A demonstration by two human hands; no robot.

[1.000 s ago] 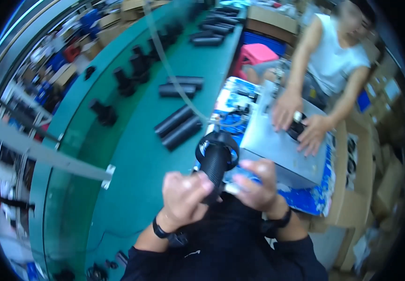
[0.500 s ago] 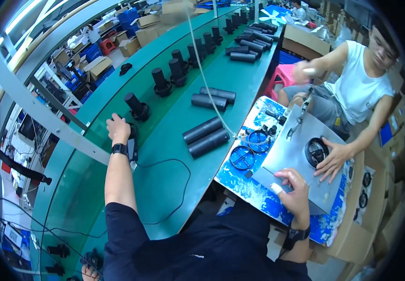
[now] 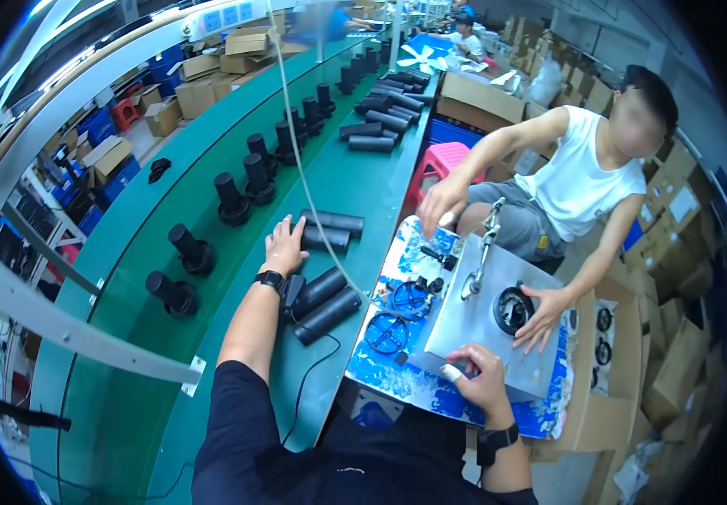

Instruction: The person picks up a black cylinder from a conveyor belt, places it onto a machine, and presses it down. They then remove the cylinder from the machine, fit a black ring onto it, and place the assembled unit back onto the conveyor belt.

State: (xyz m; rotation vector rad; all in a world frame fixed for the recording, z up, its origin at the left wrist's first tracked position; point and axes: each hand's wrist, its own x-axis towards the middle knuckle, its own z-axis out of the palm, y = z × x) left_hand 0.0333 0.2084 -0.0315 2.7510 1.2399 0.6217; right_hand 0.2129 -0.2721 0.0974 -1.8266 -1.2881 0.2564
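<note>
My left hand (image 3: 283, 247) reaches over the green bench, its fingers stretched out at the near end of a black tube (image 3: 326, 239). A second black tube (image 3: 338, 221) lies just behind that one. Two longer ribbed black tubes (image 3: 328, 316) lie beside my left wrist. At the edge of a silver metal box (image 3: 443, 332), my right hand (image 3: 483, 380) has curled fingers and a white wrap on one digit. Something dark shows between its fingers, too small to name. Across the box, a co-worker's hand (image 3: 547, 316) rests on a round black ring part (image 3: 514, 310).
Black cylinders on round bases (image 3: 185, 244) stand in a row along the green belt. More black tubes (image 3: 380, 126) lie farther up the bench. A metal clamp (image 3: 483, 252), black spoked rings (image 3: 386, 333), a hanging cord (image 3: 292, 126) and a white frame bar (image 3: 86, 337) are close by.
My left hand has moved from beside the cylinders on the belt to the loose tubes. The view has shifted. The co-worker's raised hand has come down near the clamp.
</note>
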